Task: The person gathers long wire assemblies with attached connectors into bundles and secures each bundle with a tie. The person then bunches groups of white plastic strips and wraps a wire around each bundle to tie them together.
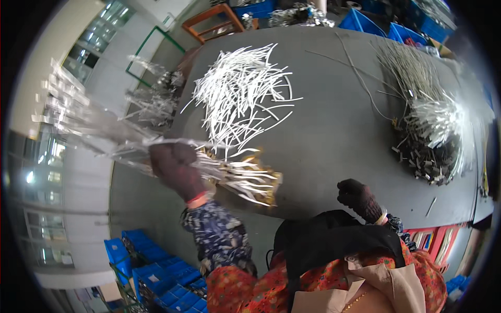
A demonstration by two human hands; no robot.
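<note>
My left hand (pixel 175 166), in a dark knitted glove, is closed round the middle of a bundle of wires (pixel 250 177). One end, with white strands and yellow-brown tips, hangs over the table's near left edge. The other end reaches out past the table to the left and is smeared by motion. My right hand (pixel 360 199), also gloved, is held with curled fingers by the near edge of the table, and nothing shows in it. Beyond my left hand lies a loose heap of thin white tubes (pixel 237 86) on the grey table (pixel 334 120).
A large bundle of wires (pixel 417 73) with pale, shiny ends lies on the table's right side. A few loose strands (pixel 360 73) stretch out from it. Blue bins (pixel 362 23) and a wooden chair (pixel 214 23) stand beyond the table. More blue bins (pixel 167 276) are low at left.
</note>
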